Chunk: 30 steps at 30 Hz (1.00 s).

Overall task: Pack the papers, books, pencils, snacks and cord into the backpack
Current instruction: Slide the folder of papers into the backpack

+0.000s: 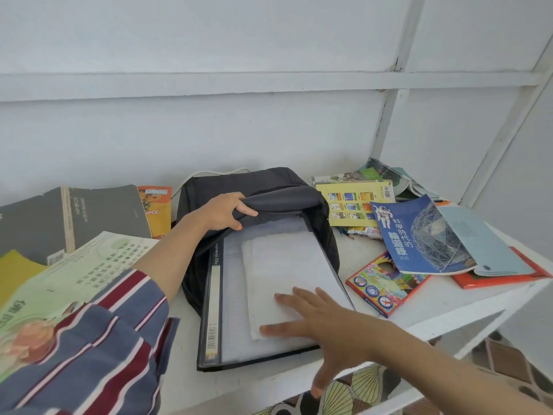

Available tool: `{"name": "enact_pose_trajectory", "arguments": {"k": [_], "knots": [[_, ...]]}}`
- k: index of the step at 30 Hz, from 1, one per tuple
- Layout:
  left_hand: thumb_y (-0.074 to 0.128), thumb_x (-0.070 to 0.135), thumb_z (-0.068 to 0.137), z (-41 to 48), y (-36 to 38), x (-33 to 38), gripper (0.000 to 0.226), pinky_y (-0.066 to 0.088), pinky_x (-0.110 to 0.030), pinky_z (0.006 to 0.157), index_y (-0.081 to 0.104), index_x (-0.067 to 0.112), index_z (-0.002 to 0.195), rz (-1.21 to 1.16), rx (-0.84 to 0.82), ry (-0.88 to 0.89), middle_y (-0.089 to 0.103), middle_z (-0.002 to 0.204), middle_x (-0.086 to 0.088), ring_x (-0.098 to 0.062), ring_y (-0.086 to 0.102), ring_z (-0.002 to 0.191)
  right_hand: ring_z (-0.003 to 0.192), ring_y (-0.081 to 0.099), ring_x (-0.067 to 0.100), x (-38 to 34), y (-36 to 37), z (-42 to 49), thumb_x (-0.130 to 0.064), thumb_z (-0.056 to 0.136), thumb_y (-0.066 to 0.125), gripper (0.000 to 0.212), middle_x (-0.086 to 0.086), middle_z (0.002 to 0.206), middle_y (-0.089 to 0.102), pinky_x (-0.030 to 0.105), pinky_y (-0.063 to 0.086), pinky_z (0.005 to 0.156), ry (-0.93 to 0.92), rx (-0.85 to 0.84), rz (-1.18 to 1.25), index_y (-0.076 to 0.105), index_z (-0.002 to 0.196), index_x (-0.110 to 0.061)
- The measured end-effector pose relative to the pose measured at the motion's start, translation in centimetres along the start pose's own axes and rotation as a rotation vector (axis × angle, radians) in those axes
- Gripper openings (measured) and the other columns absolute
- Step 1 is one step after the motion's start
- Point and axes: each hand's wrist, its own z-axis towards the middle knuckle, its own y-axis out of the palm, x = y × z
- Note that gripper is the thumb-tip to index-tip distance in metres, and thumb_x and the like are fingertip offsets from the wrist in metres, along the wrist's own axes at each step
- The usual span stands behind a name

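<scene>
We are gripping the upper lip of the dark backpack (269, 182) with our left hand (223, 209), its fingers curling round the fabric and lifting the mouth open. Our right hand (332, 322) is lying flat with its fingers spread, pressing down on the white papers (278, 262). The papers are resting on a clear file folder (214, 295). The folder's far end is sitting inside the backpack's opening, while its near end is sticking out toward the front edge of the white surface (434, 304).

A white cord (209, 174) is showing behind the backpack, against the wall. To our left a grey book (101, 211) is lying beside an orange snack packet (157, 205), and a pale green booklet (89, 265) is lying partly under our striped sleeve (98, 348).

To our right a coloured pencil box (380, 286) is lying just beside the folder. A blue book (419, 235) is overlapping its far corner. A yellow book (356, 202) is lying behind the blue one, and a light blue booklet (478, 244) is resting on a red cover (505, 280).
</scene>
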Motion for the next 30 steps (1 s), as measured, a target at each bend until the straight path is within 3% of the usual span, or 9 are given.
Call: {"name": "enact_pose_trajectory", "arguments": {"k": [2, 4, 8, 11, 14, 25, 30], "knots": [[0.067, -0.002, 0.08, 0.0, -0.1, 0.0, 0.049, 0.024, -0.02, 0.096, 0.061, 0.02, 0.123, -0.005, -0.002, 0.007, 0.041, 0.138, -0.004, -0.023, 0.038, 0.128, 0.144, -0.006, 0.02, 0.5, 0.4, 0.4, -0.024, 0.079, 0.071, 0.086, -0.005, 0.157, -0.002, 0.047, -0.002, 0.117, -0.014, 0.08, -0.028, 0.019, 0.141, -0.053], [0.066, -0.004, 0.079, 0.0, -0.1, 0.0, 0.049, 0.026, -0.019, 0.094, 0.062, 0.021, 0.122, -0.004, -0.006, 0.005, 0.043, 0.133, -0.001, -0.022, 0.04, 0.125, 0.142, 0.005, 0.017, 1.3, 0.0, 0.4, -0.012, 0.081, 0.065, 0.076, -0.005, 0.156, 0.011, 0.039, 0.008, 0.117, -0.024, 0.14, 0.038, 0.032, 0.139, -0.048], [0.065, -0.005, 0.077, 0.1, 0.0, -0.2, 0.049, 0.03, -0.023, 0.092, 0.065, 0.023, 0.117, -0.013, -0.012, 0.01, 0.044, 0.117, 0.007, -0.021, 0.044, 0.117, 0.141, 0.011, 0.014, 2.0, -0.2, 0.6, -0.007, 0.083, 0.063, 0.062, -0.007, 0.153, 0.021, 0.016, 0.004, 0.108, -0.08, 0.16, 0.142, 0.047, 0.133, -0.038], [0.063, -0.007, 0.077, 0.1, 0.0, -0.2, 0.05, 0.033, -0.026, 0.095, 0.066, 0.024, 0.115, -0.009, -0.013, 0.009, 0.046, 0.119, 0.006, -0.021, 0.045, 0.116, 0.141, 0.011, 0.01, 2.4, -0.4, 0.7, -0.01, 0.084, 0.065, 0.054, -0.01, 0.152, 0.025, 0.017, 0.008, 0.11, -0.08, 0.182, 0.27, 0.053, 0.13, -0.035], [0.063, -0.006, 0.077, 0.1, -0.1, -0.1, 0.05, 0.031, -0.031, 0.104, 0.067, 0.025, 0.115, -0.005, -0.017, -0.005, 0.044, 0.134, 0.0, -0.022, 0.041, 0.123, 0.138, 0.016, 0.002, 2.5, -0.9, 1.1, -0.011, 0.082, 0.068, 0.053, -0.013, 0.15, 0.03, 0.016, 0.013, 0.109, -0.068, 0.183, 0.375, 0.055, 0.129, -0.032], [0.063, -0.007, 0.077, 0.2, -0.1, 0.0, 0.049, 0.031, -0.03, 0.104, 0.067, 0.026, 0.113, -0.041, -0.018, -0.026, 0.045, 0.132, 0.0, -0.022, 0.043, 0.122, 0.134, 0.014, -0.01, 3.8, 0.0, 1.8, -0.029, 0.074, 0.078, 0.068, -0.019, 0.149, 0.029, 0.005, 0.007, 0.103, -0.029, 0.157, 0.352, 0.047, 0.135, -0.031], [0.061, -0.008, 0.078, 0.0, -0.2, 0.5, 0.048, 0.027, -0.025, 0.1, 0.067, 0.022, 0.115, -0.053, -0.015, -0.04, 0.041, 0.138, -0.001, -0.023, 0.039, 0.127, 0.138, 0.018, -0.003, 4.0, 0.1, 2.1, -0.028, 0.076, 0.076, 0.062, -0.017, 0.149, 0.032, 0.018, 0.012, 0.112, -0.039, 0.171, 0.364, 0.052, 0.133, -0.029]]}}
